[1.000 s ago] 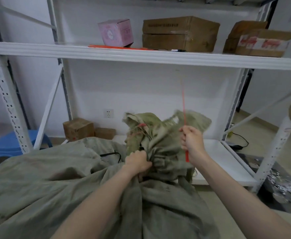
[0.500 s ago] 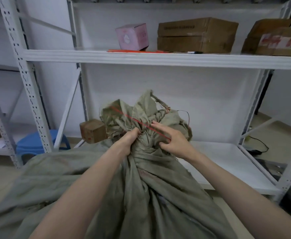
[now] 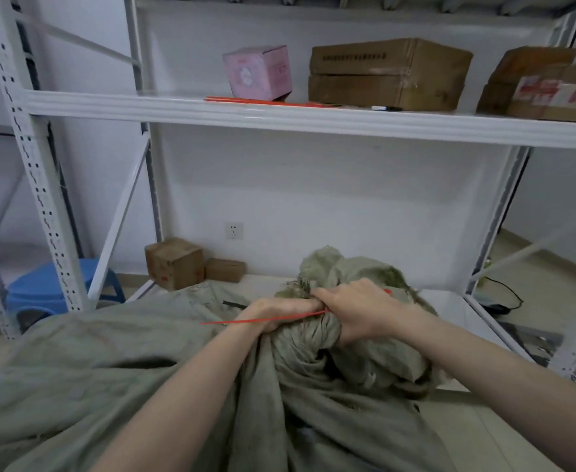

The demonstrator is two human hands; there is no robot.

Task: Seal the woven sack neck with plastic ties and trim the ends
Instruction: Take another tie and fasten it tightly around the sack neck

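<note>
A large grey-green woven sack (image 3: 116,376) lies in front of me, its neck (image 3: 310,335) bunched and twisted at the centre. My left hand (image 3: 273,311) grips the gathered neck from the left. My right hand (image 3: 358,311) wraps round the neck from the right and holds a thin red plastic tie (image 3: 245,321) against it. The tie's long end sticks out to the left over my left wrist; a short red tip shows past my right hand's knuckles. The sack's frayed mouth (image 3: 341,270) flops beyond my hands.
White metal shelving (image 3: 279,117) stands ahead, with more red ties (image 3: 266,102), a pink box (image 3: 257,72) and brown cartons (image 3: 389,74) on its upper shelf. Small cardboard boxes (image 3: 174,264) and a blue stool (image 3: 44,287) sit low at the left. A black cable (image 3: 504,294) lies at the right.
The sack neck has dropped lower and tipped forward. The red tie, upright in my right hand a second ago, now lies level across the neck with its end pointing left.
</note>
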